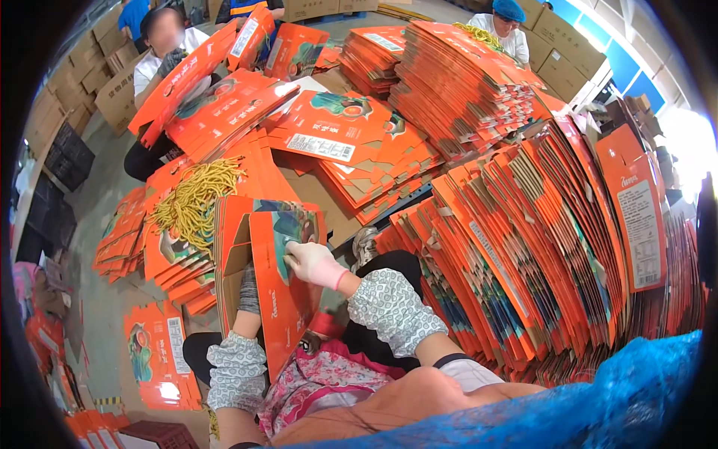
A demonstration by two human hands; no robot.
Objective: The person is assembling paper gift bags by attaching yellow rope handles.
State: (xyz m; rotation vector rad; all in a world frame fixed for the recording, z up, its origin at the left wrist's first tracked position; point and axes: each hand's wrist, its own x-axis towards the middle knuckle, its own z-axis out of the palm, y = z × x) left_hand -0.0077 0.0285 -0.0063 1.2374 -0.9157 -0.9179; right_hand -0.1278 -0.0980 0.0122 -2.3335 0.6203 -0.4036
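I hold a part-folded orange carton (pixel 280 288) with a printed picture panel in front of my lap. My right hand (pixel 313 263), in a pink glove, presses on the carton's upper face near the picture. My left hand (pixel 249 293), in a dark glove, reaches inside the carton's open left side, mostly hidden by the cardboard wall. Both forearms wear patterned grey-white sleeves. A heap of yellow rubber bands (pixel 196 200) lies on flat cartons just beyond the one I hold.
Tall leaning stacks of flat orange cartons (pixel 523 247) fill my right side, with more piles (pixel 456 82) ahead. A seated person (pixel 161 67) at far left handles cartons; another person (pixel 505 26) sits at the back right. Loose flat cartons (pixel 153 352) lie on the floor at left.
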